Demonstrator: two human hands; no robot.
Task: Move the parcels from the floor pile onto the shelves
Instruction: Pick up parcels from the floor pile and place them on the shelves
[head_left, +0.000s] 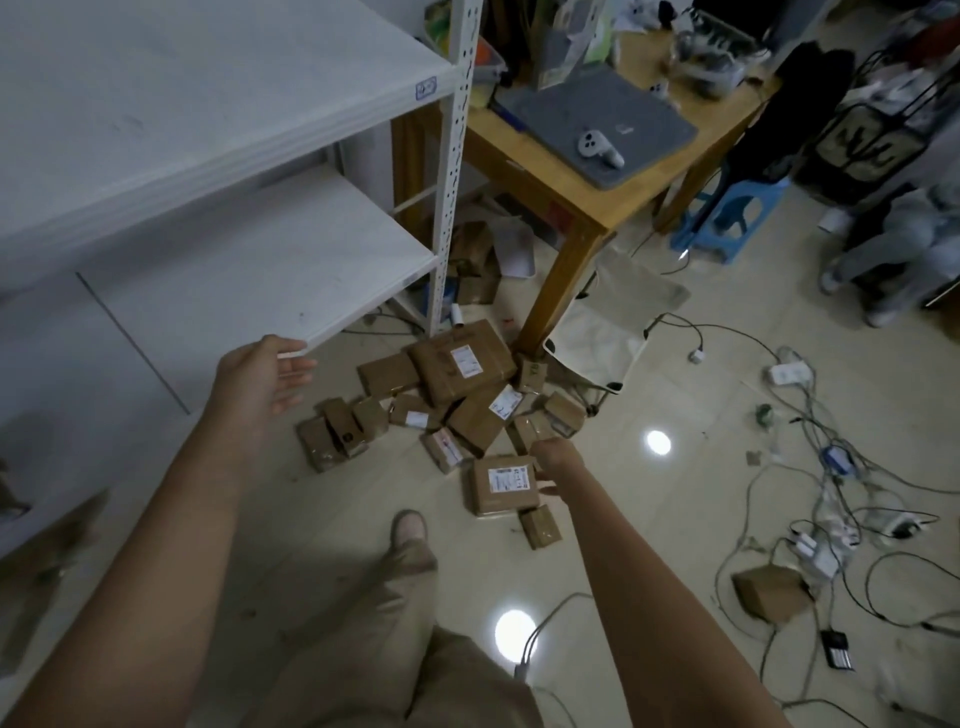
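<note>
Both bare forearms stretch forward. Left hand (270, 371) is by the lower shelf (260, 291) edge, fingers loose, holding nothing. Right hand (557, 460) is at the right edge of a labelled parcel (501, 486); grip unclear. The parcel pile (447, 395) lies on the floor beside the table leg (550, 291).

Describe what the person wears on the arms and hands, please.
The left forearm and the right forearm are bare; no sleeve shows within the frame. The left hand and the right hand have no gloves, and no watch, ring or bracelet can be seen.
</note>
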